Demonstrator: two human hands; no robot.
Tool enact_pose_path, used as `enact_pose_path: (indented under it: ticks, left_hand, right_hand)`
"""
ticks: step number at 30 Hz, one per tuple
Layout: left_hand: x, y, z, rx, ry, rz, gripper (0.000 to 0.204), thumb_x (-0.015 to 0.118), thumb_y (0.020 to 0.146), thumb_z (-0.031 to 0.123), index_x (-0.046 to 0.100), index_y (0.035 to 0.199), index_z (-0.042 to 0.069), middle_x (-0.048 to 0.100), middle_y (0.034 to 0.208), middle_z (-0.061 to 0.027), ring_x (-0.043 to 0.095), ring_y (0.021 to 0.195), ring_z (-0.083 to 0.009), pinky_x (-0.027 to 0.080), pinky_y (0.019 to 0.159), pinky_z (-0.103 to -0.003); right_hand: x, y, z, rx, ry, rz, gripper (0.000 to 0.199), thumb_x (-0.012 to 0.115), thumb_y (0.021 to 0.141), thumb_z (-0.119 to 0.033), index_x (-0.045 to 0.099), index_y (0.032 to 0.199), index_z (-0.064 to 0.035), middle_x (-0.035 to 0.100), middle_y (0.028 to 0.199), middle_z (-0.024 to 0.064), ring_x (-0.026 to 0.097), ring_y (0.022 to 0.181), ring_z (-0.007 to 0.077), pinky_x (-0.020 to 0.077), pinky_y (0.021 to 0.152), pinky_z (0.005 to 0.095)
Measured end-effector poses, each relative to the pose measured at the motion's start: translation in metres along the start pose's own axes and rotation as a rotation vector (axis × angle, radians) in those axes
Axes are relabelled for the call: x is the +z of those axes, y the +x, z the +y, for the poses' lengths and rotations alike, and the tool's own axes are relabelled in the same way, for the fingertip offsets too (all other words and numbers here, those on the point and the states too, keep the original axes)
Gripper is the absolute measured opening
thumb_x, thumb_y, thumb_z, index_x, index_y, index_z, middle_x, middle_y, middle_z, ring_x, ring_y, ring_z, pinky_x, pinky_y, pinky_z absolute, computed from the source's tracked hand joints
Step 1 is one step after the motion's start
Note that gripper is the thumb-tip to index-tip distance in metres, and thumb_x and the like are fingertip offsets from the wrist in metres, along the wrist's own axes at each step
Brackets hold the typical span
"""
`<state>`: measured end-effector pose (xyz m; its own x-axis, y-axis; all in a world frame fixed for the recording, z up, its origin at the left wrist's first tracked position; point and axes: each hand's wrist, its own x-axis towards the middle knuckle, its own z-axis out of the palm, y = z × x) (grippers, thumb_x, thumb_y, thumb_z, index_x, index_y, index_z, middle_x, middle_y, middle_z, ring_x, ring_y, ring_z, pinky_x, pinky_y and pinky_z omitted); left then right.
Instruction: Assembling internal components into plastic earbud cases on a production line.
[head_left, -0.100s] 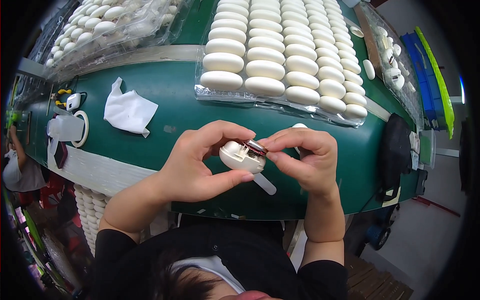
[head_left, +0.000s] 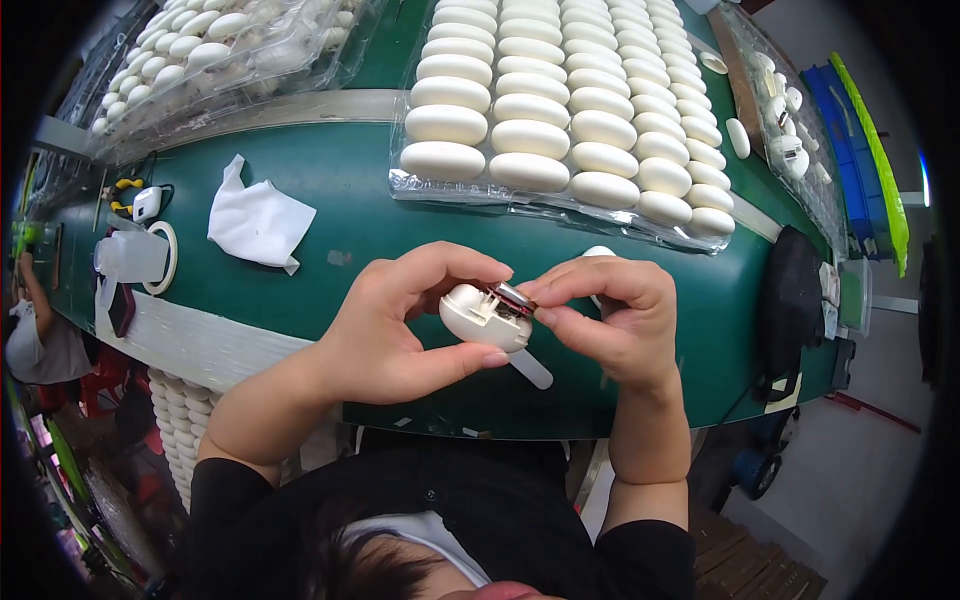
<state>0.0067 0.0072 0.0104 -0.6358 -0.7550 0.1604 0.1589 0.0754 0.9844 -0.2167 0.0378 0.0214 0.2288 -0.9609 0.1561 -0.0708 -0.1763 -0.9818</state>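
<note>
Between the thumb and fingers of my left hand (head_left: 385, 325) is an opened white oval plastic housing (head_left: 468, 318), its inner ribs and slots facing up. My right hand (head_left: 628, 310) pinches a round, silver-edged part (head_left: 514, 296) at the housing's right end. A bit of red, perhaps wire, shows beneath that part, and the fingertips hide some of it. Below the housing, a flat white strip with a rounded end (head_left: 532, 369) lies on the green table. Behind my right fingers a white piece (head_left: 598, 252) is mostly hidden.
A clear tray (head_left: 480, 196) with rows of white oval housings stands ahead. Another filled tray (head_left: 290, 90) is far left. A white cloth (head_left: 262, 222), a white ring (head_left: 163, 258) and a translucent container (head_left: 135, 257) lie left; a black pouch (head_left: 790, 305) lies right. A person sits far left.
</note>
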Motion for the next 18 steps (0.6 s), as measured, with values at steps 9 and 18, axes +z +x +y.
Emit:
enact_pose_path:
  ticks: [9, 18]
  left_hand:
    - [-0.0011, -0.0006, 0.0024, -0.047, -0.099, -0.047, 0.05, 0.077, 0.073, 0.002, 0.052, 0.117, -0.001, 0.06, 0.106, -0.009, 0.061, 0.098, -0.0138, 0.05, 0.086, -0.028]
    - [-0.0009, 0.0018, 0.0033, -0.221, -0.335, -0.026, 0.046, 0.074, 0.076, 0.0, 0.052, 0.116, 0.0, 0.062, 0.107, -0.0094, 0.061, 0.1, -0.0147, 0.05, 0.087, -0.029]
  right_hand:
    - [-0.0021, 0.0008, -0.0053, -0.059, -0.053, -0.035, 0.017, 0.066, 0.069, 0.005, 0.07, 0.085, -0.0002, 0.07, 0.083, 0.0107, 0.069, 0.076, 0.0174, 0.0531, 0.068, 0.0259]
    - [0.0056, -0.0018, -0.008, -0.257, -0.271, 0.08, 0.019, 0.07, 0.066, 0.007, 0.063, 0.079, -0.0043, 0.069, 0.08, 0.0091, 0.069, 0.074, 0.022, 0.0527, 0.063, 0.0281]
